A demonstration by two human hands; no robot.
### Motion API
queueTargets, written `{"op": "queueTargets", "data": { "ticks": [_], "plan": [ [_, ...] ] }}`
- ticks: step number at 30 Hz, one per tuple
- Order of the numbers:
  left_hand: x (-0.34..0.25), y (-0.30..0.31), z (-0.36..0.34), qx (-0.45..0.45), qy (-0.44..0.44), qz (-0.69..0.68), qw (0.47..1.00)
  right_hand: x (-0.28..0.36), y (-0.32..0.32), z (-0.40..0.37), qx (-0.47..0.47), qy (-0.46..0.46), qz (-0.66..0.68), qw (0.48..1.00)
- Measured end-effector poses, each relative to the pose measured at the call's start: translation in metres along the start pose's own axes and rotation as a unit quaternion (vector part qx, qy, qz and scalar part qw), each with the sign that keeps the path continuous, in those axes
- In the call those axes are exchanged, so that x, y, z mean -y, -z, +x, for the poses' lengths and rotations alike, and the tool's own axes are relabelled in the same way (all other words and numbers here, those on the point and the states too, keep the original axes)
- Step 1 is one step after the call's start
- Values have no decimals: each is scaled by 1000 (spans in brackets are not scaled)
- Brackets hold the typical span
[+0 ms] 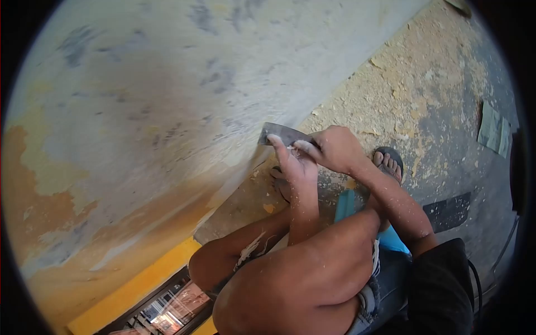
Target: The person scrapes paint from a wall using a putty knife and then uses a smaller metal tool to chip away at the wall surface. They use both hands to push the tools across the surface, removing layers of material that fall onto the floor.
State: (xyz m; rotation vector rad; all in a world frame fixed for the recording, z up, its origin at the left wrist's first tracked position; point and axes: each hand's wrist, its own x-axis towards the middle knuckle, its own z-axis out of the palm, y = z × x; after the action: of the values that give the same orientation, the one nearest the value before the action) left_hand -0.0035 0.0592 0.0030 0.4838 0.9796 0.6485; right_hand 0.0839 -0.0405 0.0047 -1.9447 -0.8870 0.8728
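Note:
A scraper (287, 134) with a wide, flat metal blade is held in front of the wall, close to where it meets the floor. My right hand (338, 148) is closed around its handle end, so the handle is mostly hidden. Below the blade, my left hand (296, 163) has its palm turned up and one whitened digit pressed on the blade near its far edge. The left hand's other fingers are largely hidden behind the blade. White dust coats the fingertips of both hands.
The patchy wall (167, 100) with peeled paint rises on the left. Paint flakes (385, 95) litter the floor along it. A turquoise seat (392, 240) is under me. A greenish flat piece (493, 129) and a dark sheet (446, 212) lie on the right.

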Motion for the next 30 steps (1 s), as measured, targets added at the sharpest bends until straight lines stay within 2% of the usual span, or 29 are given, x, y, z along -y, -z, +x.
{"op": "queueTargets", "data": {
  "ticks": [1,3,7,9,11,12,13,15,16,17,19,20,21,22,24,25,26,29,30],
  "plan": [
    [-2,6,0,-5,4,5,1000,1,-3,-4,3,-6,5,1000],
    [-12,18,-7,12,68,15,997,11,-5,-14,9,-29,31,999],
    [-4,9,3,12,31,-14,999,4,4,1,9,-21,-3,1000],
    [0,-1,-1,-37,24,-29,999,12,-1,-10,7,-37,-7,999],
    [-2,2,-7,-57,54,39,996,11,-5,-11,11,-33,46,998],
    [5,-7,-6,-3,-7,25,1000,9,-1,-3,12,-26,36,999],
    [3,-13,-4,8,-9,19,1000,7,6,3,14,-24,25,999],
    [-2,-10,-5,-37,-7,8,999,0,4,0,-3,-23,22,999],
    [-10,20,4,55,23,29,998,-2,0,-3,-8,-25,27,999],
    [-6,27,-5,38,24,38,998,3,-6,-10,-6,-26,39,999],
    [9,6,10,-55,21,27,998,11,12,2,12,-25,27,999],
    [-6,11,14,-46,21,22,998,25,16,8,1,-3,-6,1000],
    [-28,29,20,55,15,-6,998,32,17,11,-9,6,-38,999],
    [-38,48,18,141,2,-35,989,40,13,12,-38,59,-44,997],
    [-43,29,-23,81,-1,23,996,36,-4,-6,14,32,-10,999],
    [-26,2,-19,72,10,58,996,21,8,-3,23,5,-18,1000],
    [2,18,2,-3,31,20,999,9,16,-12,27,-25,-13,999],
    [24,-10,1,51,-2,-11,999,0,35,-13,17,-44,-76,996],
    [19,-15,-5,122,-39,42,991,3,35,-9,10,-44,-69,997]
  ]
}}
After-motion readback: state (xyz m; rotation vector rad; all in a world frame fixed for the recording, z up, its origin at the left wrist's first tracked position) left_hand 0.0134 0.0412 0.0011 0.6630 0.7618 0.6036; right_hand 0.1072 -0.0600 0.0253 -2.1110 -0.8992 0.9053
